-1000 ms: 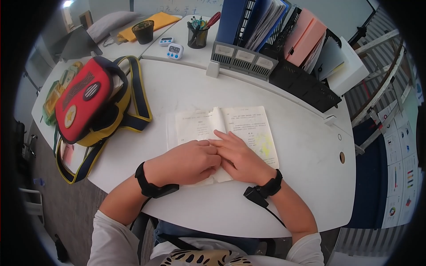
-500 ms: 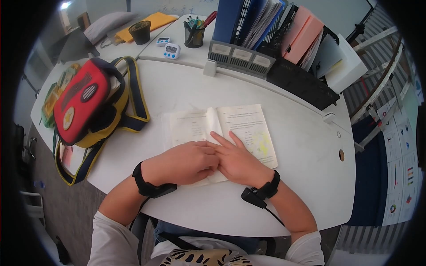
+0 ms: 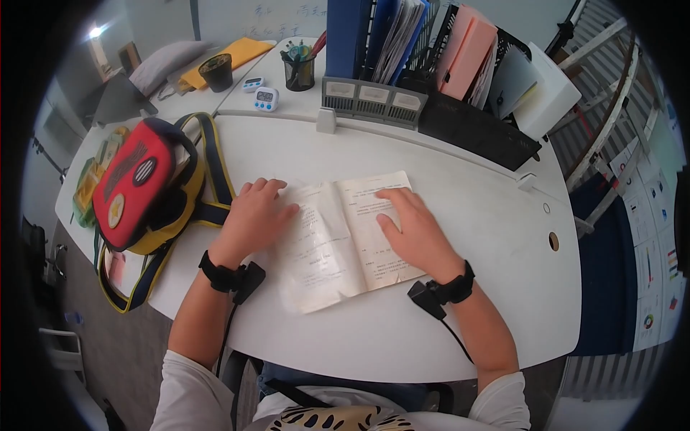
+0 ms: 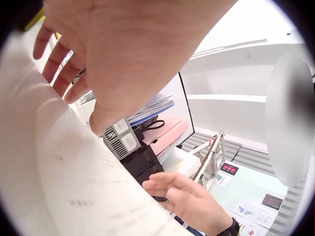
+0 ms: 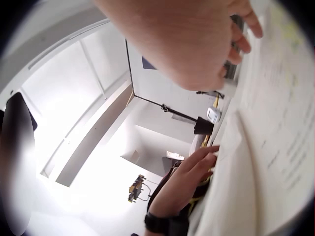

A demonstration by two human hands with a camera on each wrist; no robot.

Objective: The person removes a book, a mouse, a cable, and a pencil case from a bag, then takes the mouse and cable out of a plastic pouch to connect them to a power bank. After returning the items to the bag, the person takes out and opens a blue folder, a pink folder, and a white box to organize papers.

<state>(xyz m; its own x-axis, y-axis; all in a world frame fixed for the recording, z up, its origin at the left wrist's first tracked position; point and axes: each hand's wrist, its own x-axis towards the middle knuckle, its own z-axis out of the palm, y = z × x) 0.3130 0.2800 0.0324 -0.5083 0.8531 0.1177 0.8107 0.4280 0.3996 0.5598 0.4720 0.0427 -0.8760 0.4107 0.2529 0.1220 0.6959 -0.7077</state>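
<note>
An open book [image 3: 327, 251] with printed, slightly wrinkled pages lies on the white table [image 3: 496, 309], a little askew. My left hand [image 3: 253, 219] is at the upper part of its left edge, fingers spread and loosely bent. Over the right page rests my right hand [image 3: 417, 233], its fingers extended toward the upper right corner and its thumb apart from them. Neither hand grips anything. In the right wrist view the page [image 5: 275, 132] curves up toward the fold, below the right palm. Each wrist wears a black band with a small camera.
To the left sits a red and navy backpack [image 3: 144, 179] with yellow-edged straps. Behind stand two small timers [image 3: 265, 99], a pen holder [image 3: 299, 72] and a plant pot [image 3: 216, 72]. Folders in a black rack [image 3: 474, 129] line the back right beyond a low divider.
My hands were together over the book's middle and have moved apart, one to each side. The book has turned slightly, and its left page is now uncovered. The head view has shifted a little.
</note>
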